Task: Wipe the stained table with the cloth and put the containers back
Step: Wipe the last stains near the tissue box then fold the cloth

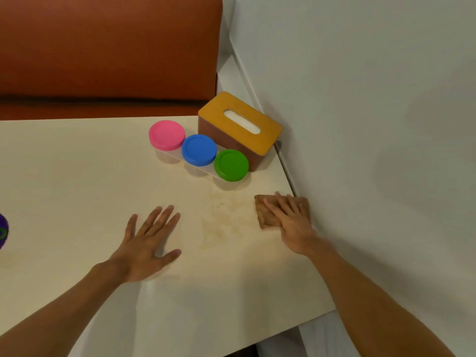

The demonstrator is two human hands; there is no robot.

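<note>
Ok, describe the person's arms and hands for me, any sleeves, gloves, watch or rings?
The left hand and right hand wear no gloves, and no rings show. The left forearm and right forearm are uncovered to the frame edge: no sleeve, watch or bracelet in view.

An orange-brown padded bench (103,47) sits beside a plain pale wall (360,99) at right.

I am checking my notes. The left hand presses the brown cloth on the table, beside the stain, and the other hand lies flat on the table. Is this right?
Not quite. The head view shows the right hand pressing the brown cloth beside the stain; the left hand lies flat on the table.
</note>
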